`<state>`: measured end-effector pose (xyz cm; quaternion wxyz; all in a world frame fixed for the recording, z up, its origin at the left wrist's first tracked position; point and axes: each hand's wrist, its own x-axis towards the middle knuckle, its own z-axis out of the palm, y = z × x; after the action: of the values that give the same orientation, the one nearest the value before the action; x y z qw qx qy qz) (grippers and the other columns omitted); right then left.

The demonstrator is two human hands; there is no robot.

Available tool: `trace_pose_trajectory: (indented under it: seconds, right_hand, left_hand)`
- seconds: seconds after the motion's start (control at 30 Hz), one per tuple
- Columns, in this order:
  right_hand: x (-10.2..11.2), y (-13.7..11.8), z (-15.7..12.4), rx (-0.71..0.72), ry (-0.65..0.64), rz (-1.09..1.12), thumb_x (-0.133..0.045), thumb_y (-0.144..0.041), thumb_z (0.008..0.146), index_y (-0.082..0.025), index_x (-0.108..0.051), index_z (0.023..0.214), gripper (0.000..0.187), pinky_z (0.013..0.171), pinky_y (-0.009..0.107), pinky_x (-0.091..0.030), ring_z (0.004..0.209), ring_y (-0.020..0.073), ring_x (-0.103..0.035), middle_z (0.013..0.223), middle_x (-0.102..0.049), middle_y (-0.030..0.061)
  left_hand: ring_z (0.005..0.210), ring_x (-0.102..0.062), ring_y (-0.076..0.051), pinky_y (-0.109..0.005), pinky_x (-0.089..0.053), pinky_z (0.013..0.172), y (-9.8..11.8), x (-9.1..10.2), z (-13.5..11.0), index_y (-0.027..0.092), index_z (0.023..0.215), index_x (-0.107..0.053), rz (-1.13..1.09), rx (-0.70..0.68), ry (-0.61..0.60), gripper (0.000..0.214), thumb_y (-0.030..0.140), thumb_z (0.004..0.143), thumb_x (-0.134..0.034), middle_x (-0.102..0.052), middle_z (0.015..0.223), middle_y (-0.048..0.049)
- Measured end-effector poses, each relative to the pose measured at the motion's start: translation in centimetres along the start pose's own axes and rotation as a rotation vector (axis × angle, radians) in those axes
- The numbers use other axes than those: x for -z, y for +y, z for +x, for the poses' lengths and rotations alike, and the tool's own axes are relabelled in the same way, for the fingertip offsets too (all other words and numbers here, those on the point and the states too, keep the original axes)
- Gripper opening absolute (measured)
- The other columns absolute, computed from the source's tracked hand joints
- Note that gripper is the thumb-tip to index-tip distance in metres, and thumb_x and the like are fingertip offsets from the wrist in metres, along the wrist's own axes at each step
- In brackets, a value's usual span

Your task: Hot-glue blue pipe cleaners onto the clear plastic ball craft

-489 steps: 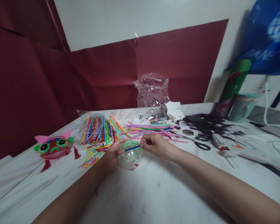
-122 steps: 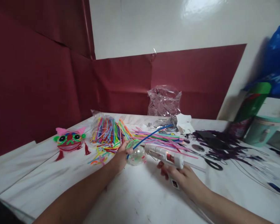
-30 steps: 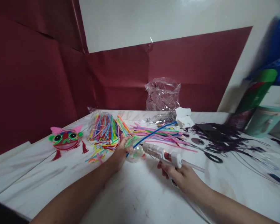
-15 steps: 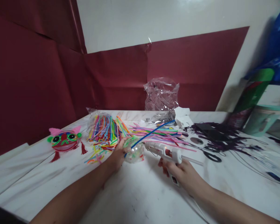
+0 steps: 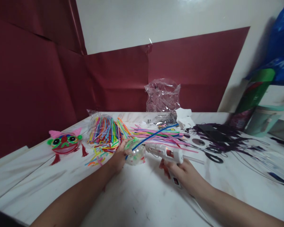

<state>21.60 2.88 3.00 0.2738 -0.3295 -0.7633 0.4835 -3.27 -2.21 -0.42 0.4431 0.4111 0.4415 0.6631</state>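
My left hand (image 5: 118, 157) is closed round a clear plastic ball (image 5: 135, 154) with coloured bits inside, held just above the white table (image 5: 137, 195). A long blue pipe cleaner (image 5: 153, 135) lies against the ball and sticks out up and to the right. My right hand (image 5: 182, 175) grips the handle of a white glue gun (image 5: 167, 152), whose nozzle points left and nearly touches the ball.
A heap of coloured pipe cleaners (image 5: 104, 130) lies beyond the ball, with loose ones (image 5: 161, 132) to its right. A red and pink craft face (image 5: 65, 143) rests at the left. A clear plastic bag (image 5: 162, 96), black scissors (image 5: 213, 156), dark purple strands (image 5: 215, 135) and a teal cup (image 5: 262, 119) stand further back.
The glue gun's tip has stayed close to the ball with small shifts. Long before, my right hand held the blue pipe cleaner against the ball instead of the gun.
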Motion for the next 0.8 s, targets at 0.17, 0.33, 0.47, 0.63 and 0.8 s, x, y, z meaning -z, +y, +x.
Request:
trace_pose_trajectory:
  seconds: [0.17, 0.33, 0.47, 0.63, 0.8]
  right_hand:
    - [0.01, -0.09, 0.11, -0.049, -0.028, 0.063, -0.043, -0.047, 0.076, -0.016, -0.060, 0.069, 0.037, 0.047, 0.024, -0.037, 0.048, 0.0125, -0.047, 0.056, -0.056, 0.0003]
    - [0.11, -0.36, 0.09, -0.046, -0.025, 0.052, -0.043, -0.047, 0.076, -0.017, -0.058, 0.064, 0.036, 0.049, 0.025, -0.038, 0.050, 0.0134, -0.049, 0.056, -0.056, 0.0009]
    - [0.23, -0.37, 0.04, -0.060, -0.030, 0.047, -0.043, -0.049, 0.077, -0.017, -0.059, 0.065, 0.038, 0.050, 0.025, -0.038, 0.050, 0.0135, -0.049, 0.054, -0.055, 0.0004]
    - [0.20, -0.58, -0.03, -0.066, -0.043, 0.049, -0.042, -0.049, 0.075, -0.017, -0.059, 0.066, 0.037, 0.048, 0.025, -0.037, 0.047, 0.0128, -0.047, 0.055, -0.055, 0.0005]
    - [0.21, -0.52, 0.05, -0.100, -0.012, 0.061, -0.043, -0.049, 0.075, -0.015, -0.060, 0.066, 0.039, 0.049, 0.026, -0.036, 0.048, 0.0137, -0.047, 0.053, -0.056, 0.0014]
  left_hand:
    - [0.092, -0.061, -0.024, -0.032, -0.047, 0.075, 0.21, -0.17, 0.02, 0.022, 0.126, -0.050, 0.020, 0.009, 0.019, 0.067, 0.018, 0.060, -0.061, -0.066, 0.108, -0.0068]
    - [0.093, -0.062, -0.025, -0.033, -0.047, 0.077, -0.04, 0.02, 0.21, 0.021, 0.125, -0.050, -0.002, 0.006, -0.008, 0.066, 0.019, 0.060, -0.063, -0.066, 0.108, -0.0075]
    - [0.093, -0.062, -0.025, -0.032, -0.047, 0.076, -0.19, 0.19, 0.26, 0.023, 0.126, -0.050, -0.006, 0.005, 0.010, 0.067, 0.017, 0.060, -0.063, -0.066, 0.107, -0.0066]
    - [0.094, -0.061, -0.024, -0.031, -0.046, 0.077, 0.07, -0.01, 0.12, 0.023, 0.127, -0.049, 0.002, 0.011, 0.010, 0.069, 0.015, 0.060, -0.063, -0.066, 0.108, -0.0064]
    - [0.092, -0.062, -0.025, -0.031, -0.046, 0.074, -0.02, 0.02, 0.10, 0.023, 0.129, -0.048, 0.012, 0.016, 0.010, 0.071, 0.015, 0.060, -0.060, -0.066, 0.108, -0.0065]
